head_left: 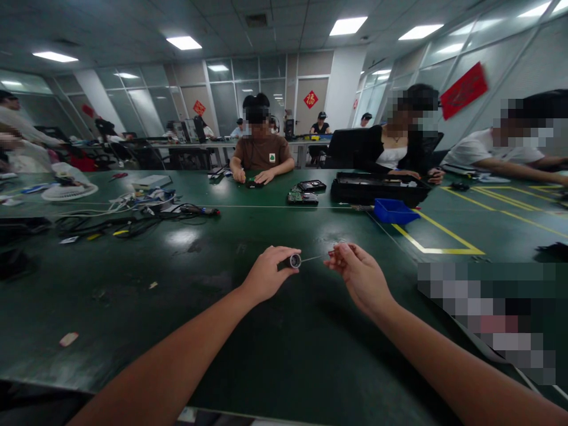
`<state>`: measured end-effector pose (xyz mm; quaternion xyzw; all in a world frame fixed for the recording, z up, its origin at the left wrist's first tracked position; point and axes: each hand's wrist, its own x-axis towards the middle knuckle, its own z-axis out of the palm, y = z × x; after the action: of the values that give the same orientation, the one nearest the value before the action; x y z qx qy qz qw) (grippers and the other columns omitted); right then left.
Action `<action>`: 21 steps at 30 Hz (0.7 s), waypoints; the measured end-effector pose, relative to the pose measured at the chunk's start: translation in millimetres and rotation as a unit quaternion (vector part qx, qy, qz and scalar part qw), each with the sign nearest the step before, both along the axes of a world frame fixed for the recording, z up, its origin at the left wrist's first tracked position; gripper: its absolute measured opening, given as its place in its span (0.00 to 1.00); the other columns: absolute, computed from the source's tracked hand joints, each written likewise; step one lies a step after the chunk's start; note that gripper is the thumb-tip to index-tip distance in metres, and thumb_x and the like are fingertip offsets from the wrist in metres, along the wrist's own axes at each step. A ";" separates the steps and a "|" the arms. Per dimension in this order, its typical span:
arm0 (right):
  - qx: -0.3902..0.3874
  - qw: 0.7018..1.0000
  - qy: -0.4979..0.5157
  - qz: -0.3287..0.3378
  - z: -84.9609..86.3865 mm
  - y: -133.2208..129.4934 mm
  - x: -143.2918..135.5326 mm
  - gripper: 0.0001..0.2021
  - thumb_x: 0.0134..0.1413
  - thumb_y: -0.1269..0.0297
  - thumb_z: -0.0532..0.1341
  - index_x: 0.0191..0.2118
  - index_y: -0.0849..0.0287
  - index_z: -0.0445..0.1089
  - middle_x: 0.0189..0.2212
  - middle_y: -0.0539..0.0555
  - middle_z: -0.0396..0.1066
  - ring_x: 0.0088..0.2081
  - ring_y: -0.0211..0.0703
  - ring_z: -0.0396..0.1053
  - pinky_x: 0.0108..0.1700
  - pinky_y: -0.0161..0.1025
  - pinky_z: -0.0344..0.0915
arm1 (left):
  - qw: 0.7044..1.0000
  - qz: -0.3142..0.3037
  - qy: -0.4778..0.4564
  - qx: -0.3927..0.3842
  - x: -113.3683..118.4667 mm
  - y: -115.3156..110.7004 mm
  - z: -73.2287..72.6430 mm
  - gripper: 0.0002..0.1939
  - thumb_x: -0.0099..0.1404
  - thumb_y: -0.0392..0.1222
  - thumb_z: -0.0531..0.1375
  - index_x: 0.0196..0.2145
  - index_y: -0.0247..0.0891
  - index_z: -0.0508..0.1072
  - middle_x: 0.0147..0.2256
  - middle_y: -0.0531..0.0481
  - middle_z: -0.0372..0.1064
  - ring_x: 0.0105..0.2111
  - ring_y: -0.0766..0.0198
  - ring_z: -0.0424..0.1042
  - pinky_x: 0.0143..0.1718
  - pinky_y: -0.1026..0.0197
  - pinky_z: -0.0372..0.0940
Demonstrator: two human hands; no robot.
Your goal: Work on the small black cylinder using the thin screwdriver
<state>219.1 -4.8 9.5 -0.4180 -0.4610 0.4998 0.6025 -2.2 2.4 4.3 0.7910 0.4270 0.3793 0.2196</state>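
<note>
Between the thumb and fingers of my left hand (268, 273) is a small dark cylinder (295, 260), its round silvery open end turned toward me. A thin, pale metal rod (313, 258) runs from beside that end toward my right hand (355, 269). My right hand is closed in a pinch around the rod's other end; its grip is mostly hidden by the fingers. Whether the rod's tip touches the cylinder or sits inside it, I cannot tell. Both hands are above the dark green table (275, 343).
Tangled cables (151, 210) and a white fan (70, 183) lie at the left. Opened hard drives (304, 194) lie ahead, with a black tray (379, 189) and a blue bin (396, 211) to their right. Across the table a person (261, 151) handles a circuit board.
</note>
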 end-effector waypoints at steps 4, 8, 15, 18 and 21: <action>0.030 0.998 -0.060 -0.005 -1.7 -3.7 -0.2 0.14 0.59 0.50 0.63 0.39 0.56 0.71 0.34 0.53 0.72 0.35 0.43 0.72 0.42 0.45 0.71 | 1.000 -0.004 0.019 -0.003 1.0 -0.7 -0.4 0.20 0.64 0.38 0.65 0.54 0.46 0.73 0.53 0.48 0.72 0.55 0.55 0.68 0.66 0.41 0.50; 0.067 0.989 -0.129 -0.009 1.5 -8.1 1.1 0.13 0.61 0.51 0.61 0.41 0.56 0.71 0.34 0.53 0.74 0.36 0.45 0.73 0.42 0.46 0.71 | 1.000 -0.002 0.030 -0.004 0.6 -0.2 -1.9 0.21 0.64 0.39 0.65 0.54 0.47 0.73 0.54 0.48 0.71 0.56 0.54 0.67 0.66 0.39 0.46; 0.098 0.946 -0.310 -0.016 10.0 -15.9 7.9 0.14 0.61 0.51 0.61 0.40 0.57 0.73 0.27 0.53 0.74 0.29 0.45 0.72 0.33 0.42 0.67 | 0.999 0.009 0.044 -0.013 -0.1 0.0 -1.8 0.20 0.64 0.38 0.66 0.54 0.47 0.73 0.54 0.50 0.72 0.55 0.55 0.68 0.67 0.37 0.45; 0.148 0.931 -0.333 -0.009 10.2 -17.9 7.5 0.11 0.63 0.56 0.58 0.43 0.57 0.72 0.32 0.54 0.76 0.34 0.46 0.73 0.36 0.43 0.68 | 0.998 0.009 0.056 -0.009 -0.3 0.9 -2.1 0.20 0.63 0.38 0.66 0.53 0.47 0.73 0.54 0.50 0.72 0.56 0.55 0.68 0.66 0.37 0.45; 0.160 0.920 -0.358 -0.008 12.2 -20.5 5.1 0.13 0.64 0.55 0.56 0.39 0.56 0.72 0.27 0.51 0.73 0.29 0.44 0.71 0.33 0.41 0.65 | 0.998 0.008 0.063 -0.009 0.6 0.9 -2.0 0.20 0.64 0.38 0.66 0.53 0.47 0.73 0.54 0.50 0.72 0.56 0.55 0.68 0.67 0.37 0.45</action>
<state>224.3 -25.3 21.7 -0.4705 -0.7166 0.2312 0.4600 -1.7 3.3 2.3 0.8079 0.4493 0.3269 0.1965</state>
